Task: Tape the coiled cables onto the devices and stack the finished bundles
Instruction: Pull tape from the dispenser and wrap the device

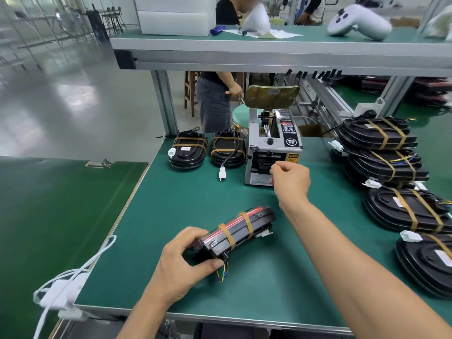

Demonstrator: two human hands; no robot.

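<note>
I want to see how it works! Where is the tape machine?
The tape machine stands at the back middle of the green table, right of two taped black devices; the right hand reaches its front.

One head-worn wide view looks forward and down, close over the workbench (pixel 171 192).

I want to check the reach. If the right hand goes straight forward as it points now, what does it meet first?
Most likely the tape dispenser: the right hand is already at its front outlet, fingers curled. Actual contact is unclear.
</note>
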